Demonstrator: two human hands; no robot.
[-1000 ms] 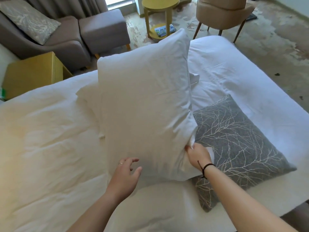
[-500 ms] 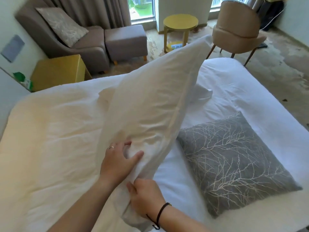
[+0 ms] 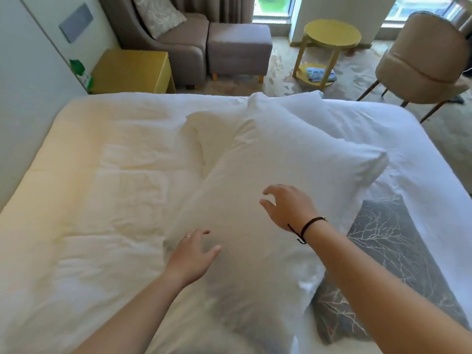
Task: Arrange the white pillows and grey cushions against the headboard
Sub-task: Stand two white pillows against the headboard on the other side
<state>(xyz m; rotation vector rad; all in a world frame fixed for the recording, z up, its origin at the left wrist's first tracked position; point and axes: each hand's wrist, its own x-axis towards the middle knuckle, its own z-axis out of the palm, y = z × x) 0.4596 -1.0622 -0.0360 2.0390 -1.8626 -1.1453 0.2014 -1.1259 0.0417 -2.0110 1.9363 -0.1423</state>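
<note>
White bedding (image 3: 84,205) covers the wide bed that fills most of the view, its left half tinted warm yellow. Beyond the bed's far edge, from left to right, a yellow cabinet (image 3: 130,71) is set against the wall, followed by a grey armchair (image 3: 173,44) with a patterned cushion (image 3: 158,14) leaned in its seat, a grey footstool (image 3: 238,51), a round yellow side table (image 3: 332,34) with papers on its lower shelf, and a tan chair (image 3: 421,60) on thin legs.

On the bed, the left hand (image 3: 191,256) is seen over the near left part of a large white pillow (image 3: 281,162); a ring is worn on one finger, and the fingers are loosely spread with nothing grasped, so this grip is released. Whether the fingertips touch the fabric cannot be told, as the near end of the pillow is blurred. The pillow lies diagonally across the middle of the bed, and a second white pillow (image 3: 296,103) is partly visible behind it near the far edge. The right hand (image 3: 288,208), with a dark band at the wrist, is held over the pillow's middle, fingers curved and apart, its grip likewise released. To the right, a grey cushion (image 3: 383,251) with a pale branch pattern lies flat on the bed, its left edge tucked under the pillow.
</note>
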